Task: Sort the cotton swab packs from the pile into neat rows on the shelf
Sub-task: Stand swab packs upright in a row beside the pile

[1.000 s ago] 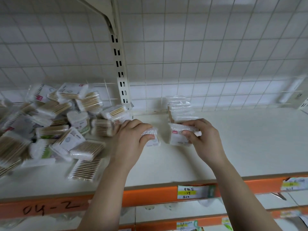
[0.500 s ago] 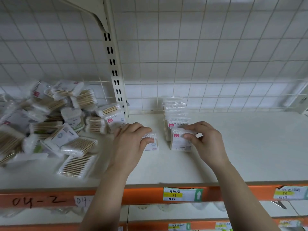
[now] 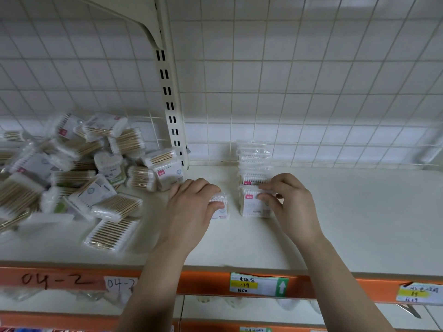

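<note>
Left hand [image 3: 191, 209]: grip curled over one swab pack [image 3: 221, 208], upright on the shelf [image 3: 359, 212].
Right hand [image 3: 290, 207]: grip pinches the front pack [image 3: 250, 206].
Relation: the swab pack stands just left of the row [image 3: 254, 161], seemingly parallel.
Pile [image 3: 79, 173]: further left.

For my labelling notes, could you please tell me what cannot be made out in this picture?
- Head view: the left hand covers most of its pack; only the right edge shows.
- Head view: the row behind the front pack that the right hand pinches: clear wrappers overlap, so no count.
- Head view: the pile is cut off by the left edge and blurred.
- Head view: the right price tag is cut by the right edge, its writing too small.
</note>
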`<control>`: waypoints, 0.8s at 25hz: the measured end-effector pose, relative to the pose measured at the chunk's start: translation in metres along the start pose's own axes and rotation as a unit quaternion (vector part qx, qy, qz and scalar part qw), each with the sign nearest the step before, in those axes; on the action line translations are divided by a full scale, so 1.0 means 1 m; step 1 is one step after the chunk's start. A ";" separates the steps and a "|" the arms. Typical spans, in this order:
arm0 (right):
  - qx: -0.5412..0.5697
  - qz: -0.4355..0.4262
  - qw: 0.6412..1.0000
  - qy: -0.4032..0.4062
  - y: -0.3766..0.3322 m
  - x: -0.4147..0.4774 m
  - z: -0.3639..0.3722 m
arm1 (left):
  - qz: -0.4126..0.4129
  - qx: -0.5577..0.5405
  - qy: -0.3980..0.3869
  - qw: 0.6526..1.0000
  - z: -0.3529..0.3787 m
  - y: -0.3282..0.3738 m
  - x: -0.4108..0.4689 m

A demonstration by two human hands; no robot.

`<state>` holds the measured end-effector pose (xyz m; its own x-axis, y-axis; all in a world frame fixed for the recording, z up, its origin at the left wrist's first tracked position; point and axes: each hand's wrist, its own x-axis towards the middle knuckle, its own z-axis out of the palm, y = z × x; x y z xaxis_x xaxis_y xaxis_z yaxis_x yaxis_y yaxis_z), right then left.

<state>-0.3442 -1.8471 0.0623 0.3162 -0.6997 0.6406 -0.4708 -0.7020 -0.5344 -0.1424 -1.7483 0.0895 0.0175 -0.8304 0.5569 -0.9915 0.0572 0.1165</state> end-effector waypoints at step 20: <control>-0.035 0.041 0.998 -0.013 0.004 0.013 0.000 | 0.000 -0.060 -0.031 0.998 -0.002 0.004 0.003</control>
<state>-0.3417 -1.8593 0.0682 0.2956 -0.7583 0.5810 -0.5522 -0.6319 -0.5438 -0.1458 -1.7500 0.0931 0.0060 -0.8632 0.5049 -0.9690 0.1197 0.2161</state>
